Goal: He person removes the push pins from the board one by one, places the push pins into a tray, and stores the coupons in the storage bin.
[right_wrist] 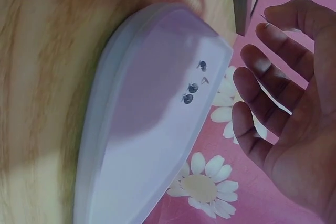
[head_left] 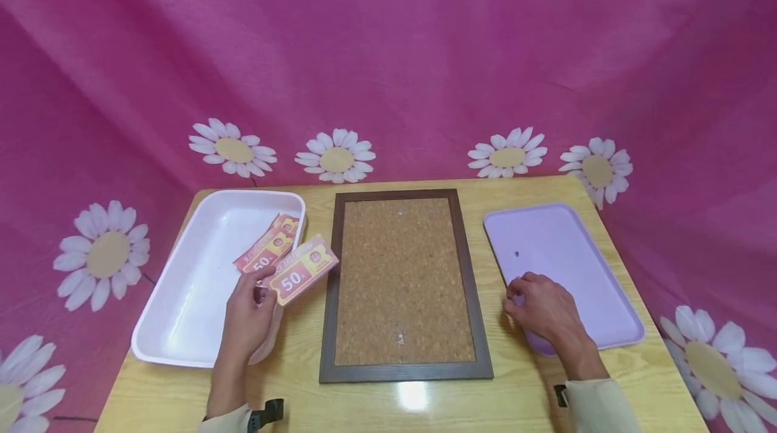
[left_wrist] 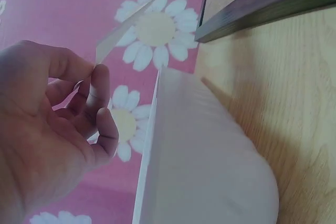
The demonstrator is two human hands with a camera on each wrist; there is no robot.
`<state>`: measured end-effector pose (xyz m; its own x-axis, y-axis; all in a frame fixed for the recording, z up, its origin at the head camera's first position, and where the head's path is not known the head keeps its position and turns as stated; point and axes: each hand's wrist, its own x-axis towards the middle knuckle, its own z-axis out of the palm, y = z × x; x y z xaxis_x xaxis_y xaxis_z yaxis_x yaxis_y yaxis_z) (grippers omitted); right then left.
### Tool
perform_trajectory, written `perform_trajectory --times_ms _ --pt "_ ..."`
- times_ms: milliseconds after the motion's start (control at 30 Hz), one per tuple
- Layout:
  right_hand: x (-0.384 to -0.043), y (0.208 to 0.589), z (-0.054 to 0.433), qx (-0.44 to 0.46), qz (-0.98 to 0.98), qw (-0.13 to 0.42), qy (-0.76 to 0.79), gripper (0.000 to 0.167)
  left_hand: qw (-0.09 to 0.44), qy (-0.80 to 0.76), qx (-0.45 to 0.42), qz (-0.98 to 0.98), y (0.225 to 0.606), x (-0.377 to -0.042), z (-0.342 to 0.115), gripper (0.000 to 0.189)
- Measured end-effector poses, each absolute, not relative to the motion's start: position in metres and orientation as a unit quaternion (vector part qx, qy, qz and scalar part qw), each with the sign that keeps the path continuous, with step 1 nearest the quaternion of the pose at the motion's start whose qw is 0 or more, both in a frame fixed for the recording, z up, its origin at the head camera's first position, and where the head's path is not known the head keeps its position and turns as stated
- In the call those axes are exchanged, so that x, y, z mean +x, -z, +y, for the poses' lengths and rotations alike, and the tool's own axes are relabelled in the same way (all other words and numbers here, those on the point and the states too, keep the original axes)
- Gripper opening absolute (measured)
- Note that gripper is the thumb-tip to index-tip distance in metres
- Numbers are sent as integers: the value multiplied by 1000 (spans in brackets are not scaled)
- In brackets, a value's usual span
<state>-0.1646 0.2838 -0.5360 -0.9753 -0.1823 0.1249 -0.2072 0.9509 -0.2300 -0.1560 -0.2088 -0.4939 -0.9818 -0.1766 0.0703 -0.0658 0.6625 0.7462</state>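
Note:
My left hand point(head_left: 250, 311) pinches one corner of a red and yellow paper coupon point(head_left: 302, 271) printed with 50, over the right rim of the white tray point(head_left: 182, 305). More such coupons point(head_left: 265, 252) lie in that tray. In the left wrist view the held coupon point(left_wrist: 123, 32) appears nearly edge-on. My right hand point(head_left: 546, 308) is above the left side of the purple tray point(head_left: 583, 284). Between its thumb and index fingertip is a tiny thumbtack point(right_wrist: 265, 21), mostly covered by the fingers. Several thumbtacks point(right_wrist: 193, 87) lie in the purple tray.
A cork board point(head_left: 407, 278) in a dark brown frame lies flat between the two trays on the wooden table point(head_left: 297, 392). Behind the table hangs a pink cloth point(head_left: 388, 69) with white daisies, which also covers both sides.

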Motion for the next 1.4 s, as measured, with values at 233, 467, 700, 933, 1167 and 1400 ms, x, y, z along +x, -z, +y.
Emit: perform_trajectory --times_ms 233,467,700,933,1167,1400 --pt "-164 539 288 100 -986 47 -125 7 84 422 105 -897 490 -156 -216 43" --pt "-164 537 292 86 -988 32 -127 7 89 419 127 -894 490 -154 -224 43" --pt "-163 536 298 67 -989 15 -134 6 112 408 127 -897 494 -154 -232 44" --pt "-162 538 305 51 -988 14 -143 7 120 408 132 -896 491 -159 -240 43" --pt "-161 538 307 39 -987 11 -154 6 131 395 135 -899 490 -168 -246 42" --pt "-160 539 308 35 -988 6 -153 7 142 386 138 -901 493 -175 -253 42"
